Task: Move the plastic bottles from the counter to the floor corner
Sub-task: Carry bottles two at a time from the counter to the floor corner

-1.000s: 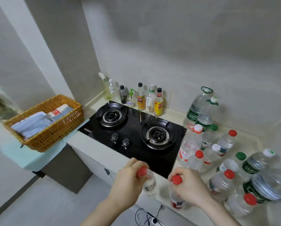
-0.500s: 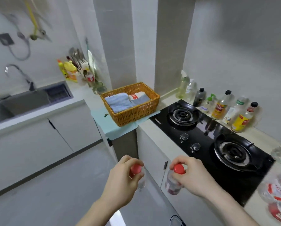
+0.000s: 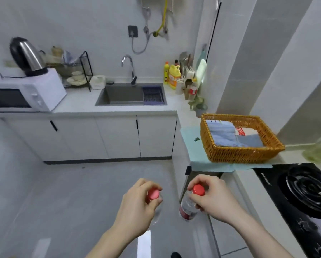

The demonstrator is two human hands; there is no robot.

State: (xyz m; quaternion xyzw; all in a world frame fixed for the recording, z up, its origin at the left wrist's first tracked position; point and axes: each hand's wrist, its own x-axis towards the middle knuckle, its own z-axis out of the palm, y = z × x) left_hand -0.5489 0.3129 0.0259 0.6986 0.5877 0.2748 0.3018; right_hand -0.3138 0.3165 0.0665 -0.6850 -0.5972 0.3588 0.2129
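My left hand (image 3: 137, 207) grips a small clear plastic bottle with a red cap (image 3: 153, 194) by its neck; most of its body is hidden behind my fingers. A second clear bottle with a red cap and a red label (image 3: 188, 209) hangs from my right hand (image 3: 213, 200), held at the neck. Both bottles hang upright over the grey floor (image 3: 72, 202), left of the counter edge. The other bottles on the counter are out of view.
A black gas stove (image 3: 305, 198) lies at the right. A wicker basket (image 3: 238, 151) with folded cloths sits on a teal mat. Ahead are white cabinets (image 3: 118, 136), a sink (image 3: 129, 94), a microwave (image 3: 25, 92) and a kettle (image 3: 25, 54).
My view has swung left, away from the stove and the counter bottles, toward the sink and floor. Both hands still hold their bottles, now off the counter over the floor.
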